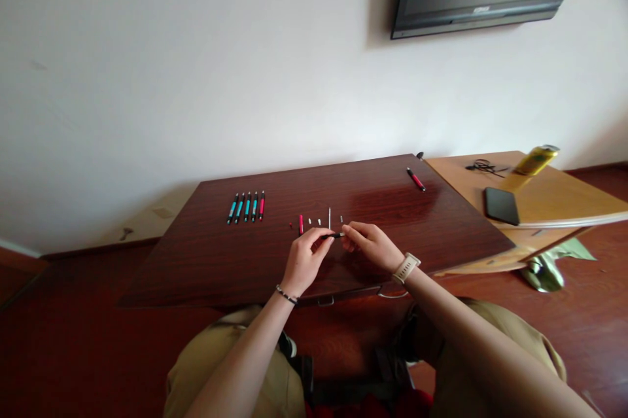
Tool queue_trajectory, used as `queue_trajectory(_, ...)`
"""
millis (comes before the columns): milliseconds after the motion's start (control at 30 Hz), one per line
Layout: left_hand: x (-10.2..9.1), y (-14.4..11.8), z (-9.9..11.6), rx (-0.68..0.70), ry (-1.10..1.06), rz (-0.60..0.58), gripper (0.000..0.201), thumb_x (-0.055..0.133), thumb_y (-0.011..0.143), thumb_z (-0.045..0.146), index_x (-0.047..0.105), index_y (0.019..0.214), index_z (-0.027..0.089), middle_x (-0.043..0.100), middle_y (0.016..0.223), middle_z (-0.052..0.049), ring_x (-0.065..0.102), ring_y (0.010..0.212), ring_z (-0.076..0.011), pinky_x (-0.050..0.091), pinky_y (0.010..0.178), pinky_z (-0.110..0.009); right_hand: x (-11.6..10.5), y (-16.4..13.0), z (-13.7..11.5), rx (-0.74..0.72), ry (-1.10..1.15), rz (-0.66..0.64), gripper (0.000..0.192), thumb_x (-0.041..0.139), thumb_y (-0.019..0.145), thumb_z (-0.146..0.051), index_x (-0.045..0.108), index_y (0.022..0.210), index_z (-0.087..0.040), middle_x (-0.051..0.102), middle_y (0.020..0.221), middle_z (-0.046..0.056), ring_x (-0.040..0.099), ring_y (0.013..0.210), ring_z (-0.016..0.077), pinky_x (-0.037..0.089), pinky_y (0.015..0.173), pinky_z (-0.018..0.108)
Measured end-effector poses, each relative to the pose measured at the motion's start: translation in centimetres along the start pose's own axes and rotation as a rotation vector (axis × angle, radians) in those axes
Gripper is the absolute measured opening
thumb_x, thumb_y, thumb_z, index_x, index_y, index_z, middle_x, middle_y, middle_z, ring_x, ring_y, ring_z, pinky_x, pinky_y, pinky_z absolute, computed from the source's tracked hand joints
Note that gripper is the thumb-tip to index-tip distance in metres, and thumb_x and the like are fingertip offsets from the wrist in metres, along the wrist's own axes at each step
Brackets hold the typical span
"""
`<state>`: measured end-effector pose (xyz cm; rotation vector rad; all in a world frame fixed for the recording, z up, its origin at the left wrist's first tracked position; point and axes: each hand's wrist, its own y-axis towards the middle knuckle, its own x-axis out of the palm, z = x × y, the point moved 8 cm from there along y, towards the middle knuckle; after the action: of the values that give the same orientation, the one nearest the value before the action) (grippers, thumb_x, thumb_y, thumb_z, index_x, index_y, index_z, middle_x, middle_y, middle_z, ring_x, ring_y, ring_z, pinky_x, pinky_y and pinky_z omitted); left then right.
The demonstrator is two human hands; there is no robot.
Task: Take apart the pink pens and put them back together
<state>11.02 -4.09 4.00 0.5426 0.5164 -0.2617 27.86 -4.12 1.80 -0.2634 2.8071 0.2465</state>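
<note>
Over the dark bench [392, 209], the left hand [305, 260] and right hand [371, 244] together pinched a small black pen part [336, 235], just in front of the loose pen pieces [318, 222].

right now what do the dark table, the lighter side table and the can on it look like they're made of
Dark table: reddish-brown wood or wood veneer, glossy; grain streaks and a light sheen show. Lighter side table: pale wood or laminate, duller, with a layered edge like plywood. Can: probably metal, with a yellow-green printed wall and a silvery top. The small pen part between the left hand and right hand is too small to judge.
</note>
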Motion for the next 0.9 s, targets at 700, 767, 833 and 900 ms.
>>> queue_trajectory(700, 1.5, -0.3, 0.0, -0.009, -0.011, -0.047, 0.018, 0.059, 0.103, 0.032, 0.073, 0.109, 0.022, 0.076, 0.107, -0.004, 0.07, 0.093, -0.0182, 0.054, 0.086, -0.03, -1.5, -1.2, 0.0, -0.059, -0.025, 0.016, 0.022, 0.068, 0.094, -0.04, 0.074, 0.1, -0.02, 0.076, 0.095, 0.004, 0.069, 0.089, 0.0196, 0.051, 0.084, 0.032)
queue_trajectory(767, 1.5, -0.3, 0.1, -0.006, -0.013, -0.043, 0.018, 0.059, 0.103, 0.031, 0.073, 0.109, 0.022, 0.076, 0.106, -0.004, 0.07, 0.092, -0.0182, 0.054, 0.085, -0.029, -1.4, -1.0, 0.0, -0.041, -0.052, 0.033, 0.023, 0.067, 0.095, -0.041, 0.074, 0.1, -0.02, 0.076, 0.093, 0.003, 0.068, 0.086, 0.0191, 0.05, 0.082, 0.031)
queue_trajectory(833, 1.3, -0.2, 0.0, -0.005, -0.014, -0.024, 0.018, 0.059, 0.103, 0.032, 0.073, 0.109, 0.022, 0.076, 0.107, -0.004, 0.071, 0.093, -0.0184, 0.054, 0.084, -0.029, -1.2, -0.8, -0.1, -0.033, -0.061, 0.049, 0.023, 0.066, 0.095, -0.041, 0.073, 0.1, -0.02, 0.074, 0.089, 0.003, 0.066, 0.082, 0.0183, 0.049, 0.078, 0.03)
queue_trajectory(900, 1.0, -0.1, -0.2, -0.006, -0.009, -0.002, 0.017, 0.06, 0.103, 0.032, 0.073, 0.109, 0.022, 0.077, 0.108, -0.004, 0.071, 0.093, -0.0184, 0.054, 0.085, -0.029, -0.9, -0.4, -0.1, -0.03, -0.052, 0.054, 0.023, 0.064, 0.096, -0.041, 0.073, 0.098, -0.02, 0.073, 0.085, 0.002, 0.065, 0.079, 0.0175, 0.048, 0.076, 0.029)
